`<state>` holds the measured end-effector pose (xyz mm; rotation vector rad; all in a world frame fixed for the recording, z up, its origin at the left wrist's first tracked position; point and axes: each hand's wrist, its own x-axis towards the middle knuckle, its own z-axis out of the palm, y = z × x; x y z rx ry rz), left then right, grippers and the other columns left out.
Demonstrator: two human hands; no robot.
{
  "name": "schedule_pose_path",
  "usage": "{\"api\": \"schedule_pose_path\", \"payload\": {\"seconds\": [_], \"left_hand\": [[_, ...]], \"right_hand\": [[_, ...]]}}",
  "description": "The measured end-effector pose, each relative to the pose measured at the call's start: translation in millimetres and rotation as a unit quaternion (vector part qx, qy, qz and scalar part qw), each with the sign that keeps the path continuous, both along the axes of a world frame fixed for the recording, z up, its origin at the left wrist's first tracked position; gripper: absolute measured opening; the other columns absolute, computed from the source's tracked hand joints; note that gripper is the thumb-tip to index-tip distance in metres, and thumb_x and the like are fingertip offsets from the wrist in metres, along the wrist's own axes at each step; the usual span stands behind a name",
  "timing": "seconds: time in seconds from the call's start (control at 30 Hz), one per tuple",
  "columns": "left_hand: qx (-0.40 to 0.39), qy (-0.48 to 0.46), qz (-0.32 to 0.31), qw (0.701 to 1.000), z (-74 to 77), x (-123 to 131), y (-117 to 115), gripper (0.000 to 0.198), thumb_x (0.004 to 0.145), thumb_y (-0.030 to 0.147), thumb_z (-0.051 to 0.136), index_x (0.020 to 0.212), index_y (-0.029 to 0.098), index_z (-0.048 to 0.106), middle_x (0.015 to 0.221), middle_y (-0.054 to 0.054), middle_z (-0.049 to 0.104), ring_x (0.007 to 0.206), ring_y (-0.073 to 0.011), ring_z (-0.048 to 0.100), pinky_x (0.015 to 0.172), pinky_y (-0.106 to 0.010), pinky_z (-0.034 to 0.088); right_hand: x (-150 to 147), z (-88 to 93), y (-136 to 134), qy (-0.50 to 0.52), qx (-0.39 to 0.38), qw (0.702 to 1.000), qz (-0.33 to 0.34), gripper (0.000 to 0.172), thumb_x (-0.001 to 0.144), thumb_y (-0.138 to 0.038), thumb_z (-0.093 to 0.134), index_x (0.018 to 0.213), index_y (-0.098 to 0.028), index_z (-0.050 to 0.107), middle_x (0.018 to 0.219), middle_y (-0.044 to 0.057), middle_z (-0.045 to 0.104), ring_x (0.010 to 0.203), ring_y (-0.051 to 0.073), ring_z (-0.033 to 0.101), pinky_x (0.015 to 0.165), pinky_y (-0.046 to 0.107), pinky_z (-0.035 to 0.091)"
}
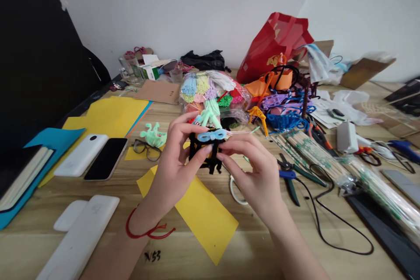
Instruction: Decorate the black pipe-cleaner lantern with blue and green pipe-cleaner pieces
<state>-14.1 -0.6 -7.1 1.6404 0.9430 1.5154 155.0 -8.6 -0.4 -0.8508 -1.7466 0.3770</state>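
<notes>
Between both hands, above the table, is a small black fuzzy craft piece (212, 164) with yellow showing inside and a light blue fuzzy loop like a bow (212, 135) along its top. My left hand (175, 164) grips its left side, the thumb pressing on the front and the fingers curled behind. My right hand (254, 164) pinches the right side between thumb and fingertips. Below the hands lies a yellow paper sheet (206, 218). A white ring (236, 192), perhaps a tape roll, sits partly hidden by my right hand.
A clear bag of coloured pipe cleaners (210, 89) and a red bag (278, 43) stand at the back. Pliers (290, 179), a corded blue-handled tool (287, 174) and wrapped sticks (315, 153) lie right. Glasses (147, 148), a phone (106, 159) and white power bank (81, 155) are left.
</notes>
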Motion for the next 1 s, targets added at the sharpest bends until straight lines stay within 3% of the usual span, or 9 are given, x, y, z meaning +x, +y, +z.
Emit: {"api": "schedule_pose_path", "payload": {"seconds": [0.13,0.27,0.4,0.5,0.7,0.87,1.0], "left_hand": [[-0.021,0.003,-0.031,0.999,1.1,-3.2,0.9,0.021,0.091,0.021,0.067,0.11,0.028,0.058,0.146,-0.004,0.046,0.142,-0.0216,0.046,0.103,-0.031,0.052],[-0.024,0.037,-0.008,0.999,1.7,-2.6,-3.2,0.023,0.094,0.023,0.063,0.115,0.031,0.057,0.148,-0.004,0.043,0.143,-0.0218,0.044,0.1,-0.03,0.053],[0.004,0.084,0.001,0.996,3.5,-1.0,-6.2,0.029,0.094,0.019,0.061,0.119,0.031,0.055,0.148,-0.004,0.043,0.143,-0.0223,0.044,0.098,-0.03,0.054],[0.031,0.127,0.006,0.991,4.6,-0.1,-7.1,0.036,0.093,0.016,0.062,0.124,0.032,0.052,0.147,-0.005,0.044,0.142,-0.0221,0.044,0.102,-0.033,0.052],[0.084,0.193,0.025,0.977,2.8,0.4,-5.9,0.044,0.091,0.01,0.061,0.129,0.03,0.047,0.145,-0.007,0.045,0.141,-0.0227,0.042,0.114,-0.043,0.044],[0.085,0.254,0.033,0.963,-0.1,-0.8,1.6,0.062,0.087,0.001,0.055,0.14,0.032,0.043,0.148,-0.008,0.039,0.144,-0.0232,0.037,0.12,-0.045,0.037],[0.061,0.253,0.028,0.965,-10.0,-1.1,13.5,0.07,0.078,-0.003,0.055,0.14,0.029,0.042,0.144,-0.009,0.041,0.142,-0.0252,0.04,0.12,-0.045,0.036]], "right_hand": [[1.9,2.7,-0.4,-0.006,-0.014,1.0,0.008,0.015,0.086,-0.007,0.072,0.094,-0.02,0.069,0.089,0.002,0.068,0.084,0.014,0.065,0.076,0.026,0.054],[1.4,2.4,-1.5,0.007,-0.037,0.999,0.006,0.012,0.088,-0.01,0.069,0.09,-0.022,0.068,0.086,0.001,0.068,0.083,0.014,0.066,0.075,0.027,0.055],[1.4,0.2,-2.0,0.121,-0.123,0.985,0.0,0.014,0.089,-0.016,0.069,0.098,-0.024,0.063,0.087,-0.001,0.068,0.08,0.013,0.066,0.073,0.026,0.057],[3.7,-1.1,-0.2,0.156,-0.134,0.979,0.005,0.024,0.086,-0.017,0.073,0.107,-0.025,0.064,0.091,-0.001,0.067,0.08,0.012,0.065,0.074,0.024,0.057],[6.6,-1.4,3.2,0.128,-0.13,0.983,0.013,0.009,0.087,-0.016,0.072,0.091,-0.023,0.068,0.09,0.0,0.067,0.084,0.012,0.064,0.076,0.025,0.055],[6.6,1.4,7.1,0.245,-0.146,0.957,-0.052,0.007,0.082,-0.021,0.076,0.083,-0.022,0.069,0.081,-0.001,0.069,0.068,0.011,0.065,0.065,0.024,0.056],[12.7,3.0,12.2,0.284,-0.21,0.935,-0.012,0.017,0.079,-0.034,0.08,0.082,-0.023,0.068,0.071,-0.001,0.07,0.063,0.014,0.069,0.063,0.028,0.061]]}}
